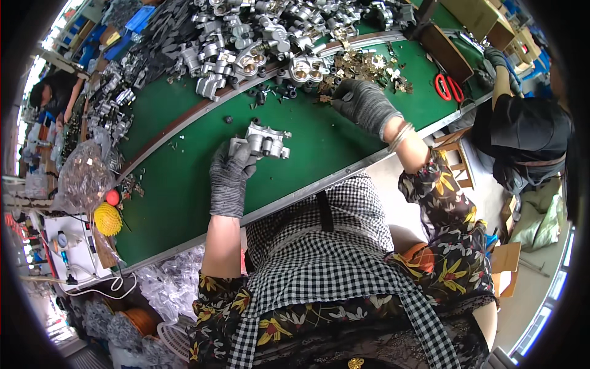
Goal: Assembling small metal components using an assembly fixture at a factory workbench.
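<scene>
My left hand [228, 175], gloved, grip clenched on cast metal housing [263, 141], frame centre, above green surface [178, 184]. My right hand [362, 104] pinching small brass clip [324, 98] beside brass pile [369, 64], upper right. Clip not yet fitted; heap of housings [258, 43] upper centre untouched.

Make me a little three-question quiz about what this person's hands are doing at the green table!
1. True or false: the left hand in a grey knit glove holds a silver cast-metal part.
2. The right hand reaches into: A) the pile of small brass-coloured pieces, B) a bucket of water.
3. What colour are the scissor handles on the green table?

Key: 1 true; 2 A; 3 red.
</scene>
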The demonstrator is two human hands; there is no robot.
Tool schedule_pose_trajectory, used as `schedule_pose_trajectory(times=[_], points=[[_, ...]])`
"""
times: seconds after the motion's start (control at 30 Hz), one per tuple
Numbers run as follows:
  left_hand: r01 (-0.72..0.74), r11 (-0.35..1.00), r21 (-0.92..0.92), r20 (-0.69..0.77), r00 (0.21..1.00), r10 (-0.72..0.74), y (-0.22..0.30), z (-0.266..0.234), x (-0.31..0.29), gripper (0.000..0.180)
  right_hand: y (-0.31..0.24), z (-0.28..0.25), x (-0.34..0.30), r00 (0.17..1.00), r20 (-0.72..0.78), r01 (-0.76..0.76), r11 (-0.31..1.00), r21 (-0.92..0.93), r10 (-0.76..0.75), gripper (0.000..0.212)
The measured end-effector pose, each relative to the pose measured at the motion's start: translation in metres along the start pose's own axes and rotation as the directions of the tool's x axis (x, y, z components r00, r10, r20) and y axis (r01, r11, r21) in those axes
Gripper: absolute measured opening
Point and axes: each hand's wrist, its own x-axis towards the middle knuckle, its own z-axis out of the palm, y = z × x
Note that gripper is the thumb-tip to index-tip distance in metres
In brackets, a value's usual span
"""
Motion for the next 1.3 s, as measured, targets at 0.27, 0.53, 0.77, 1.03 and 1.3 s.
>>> schedule_pose_trajectory(times=[0.27, 0.53, 0.77, 1.03, 1.3], points=[[-0.356, 0.927, 0.116, -0.196, 0.907, 0.373, -0.068, 0.019, 0.051, 0.107, 0.011, 0.041, 0.021, 0.984, -0.151, 0.031, 0.927, -0.373, -0.094, 0.025], [-0.293, 0.815, 0.5, -0.087, 0.92, 0.383, 0.003, 0.047, 0.04, 0.092, 0.016, 0.045, 0.017, 0.973, -0.183, 0.057, 0.917, -0.395, -0.139, 0.023], [-0.351, 0.73, 0.586, 0.132, 0.931, 0.341, 0.005, 0.015, 0.032, 0.056, 0.0, 0.028, 0.004, 0.973, -0.162, 0.14, 0.979, -0.149, -0.163, 0.013], [-0.508, 0.837, 0.204, 0.148, 0.861, 0.486, -0.012, -0.018, -0.038, 0.062, -0.069, 0.031, -0.036, 0.885, 0.117, 0.362, 0.823, 0.438, -0.451, 0.025], [0.112, 0.845, -0.522, 0.31, 0.948, 0.066, -0.021, -0.036, -0.078, 0.05, -0.103, 0.066, -0.032, 0.823, 0.223, 0.345, 0.771, 0.535, -0.522, 0.023]])
